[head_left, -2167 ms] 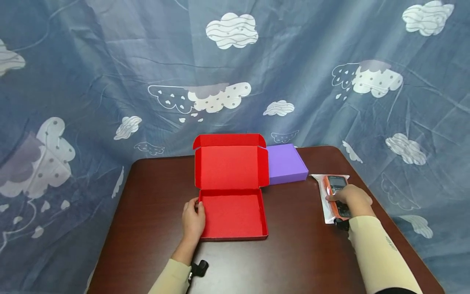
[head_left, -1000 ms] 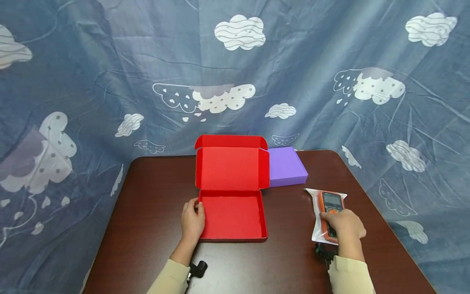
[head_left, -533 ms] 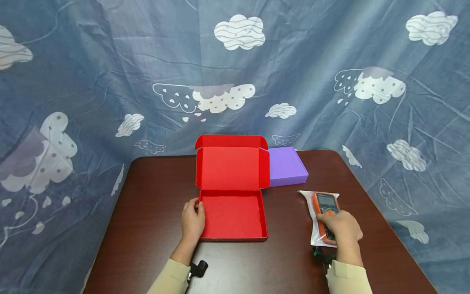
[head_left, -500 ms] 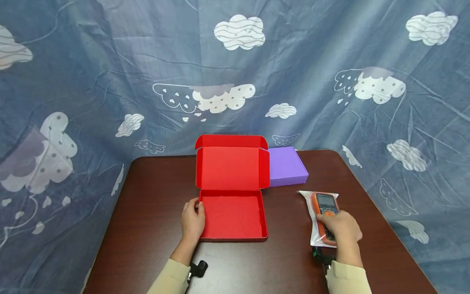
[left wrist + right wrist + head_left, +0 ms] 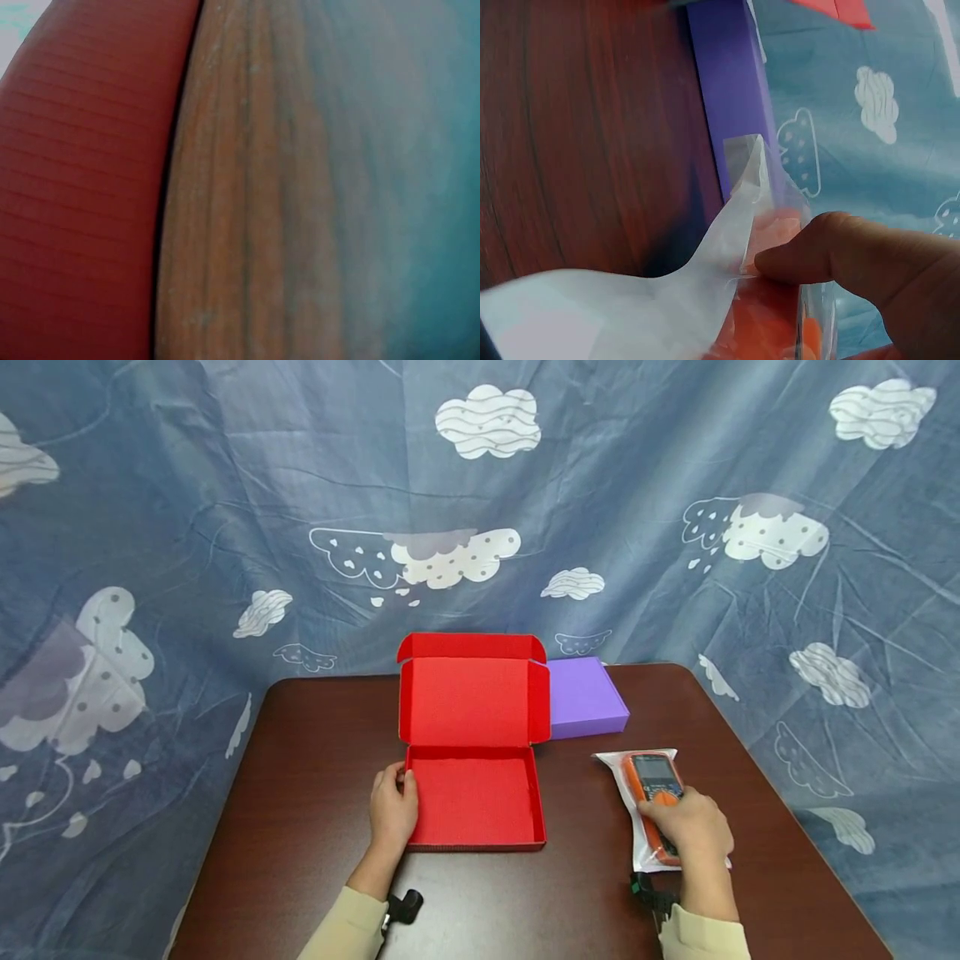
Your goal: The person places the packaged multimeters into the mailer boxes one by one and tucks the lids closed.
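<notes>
A red cardboard box [image 5: 480, 800] lies with its lid raised at the middle of the table. My left hand [image 5: 392, 810] grips the box's left wall, the thumb at its inner side; the other fingers are partly hidden. Its outer red wall [image 5: 82, 180] fills the left of the left wrist view. To the right, my right hand [image 5: 693, 827] holds an orange multimeter [image 5: 652, 768] in a clear-and-white plastic bag [image 5: 639, 852]. In the right wrist view the thumb [image 5: 817, 255] presses on the bag over the orange case. The palm hides the meter's lower part.
A closed purple box [image 5: 588, 697] sits behind and right of the red one, partly hidden by its lid. The dark wooden table [image 5: 322, 760] ends at a blue cloud-patterned curtain [image 5: 337, 452]. Each wrist wears a small black camera [image 5: 405, 906].
The right hand has drawn the bagged multimeter leftward and nearer to me, away from the table's right edge. The left hand stays on the red box, and both boxes keep their places.
</notes>
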{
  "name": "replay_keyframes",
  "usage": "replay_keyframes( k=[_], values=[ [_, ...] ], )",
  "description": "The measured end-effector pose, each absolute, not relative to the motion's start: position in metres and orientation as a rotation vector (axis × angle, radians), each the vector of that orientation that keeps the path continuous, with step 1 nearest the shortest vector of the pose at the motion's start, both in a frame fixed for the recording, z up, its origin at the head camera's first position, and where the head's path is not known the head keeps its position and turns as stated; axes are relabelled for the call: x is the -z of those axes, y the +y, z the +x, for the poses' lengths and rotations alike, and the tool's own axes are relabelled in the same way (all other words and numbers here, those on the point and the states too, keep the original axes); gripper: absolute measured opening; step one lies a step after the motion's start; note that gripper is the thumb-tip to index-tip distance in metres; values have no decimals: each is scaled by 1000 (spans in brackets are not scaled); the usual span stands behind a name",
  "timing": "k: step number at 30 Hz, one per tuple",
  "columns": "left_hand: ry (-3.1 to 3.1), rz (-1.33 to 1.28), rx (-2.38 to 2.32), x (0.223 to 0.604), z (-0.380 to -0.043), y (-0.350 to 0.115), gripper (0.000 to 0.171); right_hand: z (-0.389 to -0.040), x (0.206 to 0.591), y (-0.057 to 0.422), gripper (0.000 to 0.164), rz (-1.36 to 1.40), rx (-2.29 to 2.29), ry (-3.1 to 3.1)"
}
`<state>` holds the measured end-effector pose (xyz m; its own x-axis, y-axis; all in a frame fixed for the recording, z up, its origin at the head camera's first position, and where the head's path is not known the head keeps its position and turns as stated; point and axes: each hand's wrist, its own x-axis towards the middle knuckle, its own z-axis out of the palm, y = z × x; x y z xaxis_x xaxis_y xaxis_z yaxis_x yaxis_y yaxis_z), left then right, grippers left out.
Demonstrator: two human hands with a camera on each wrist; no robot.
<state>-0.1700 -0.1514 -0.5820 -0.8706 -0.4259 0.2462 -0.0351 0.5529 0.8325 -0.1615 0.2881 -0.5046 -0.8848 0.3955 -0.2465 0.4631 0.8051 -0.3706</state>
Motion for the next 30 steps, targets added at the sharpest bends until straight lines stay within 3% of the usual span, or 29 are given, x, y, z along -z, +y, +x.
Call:
replay_keyframes(
  k=[30],
  values=[
    [-2361,370,1248,582,-169,-151,26,-141,469,250,100,316,536,2959]
  ],
)
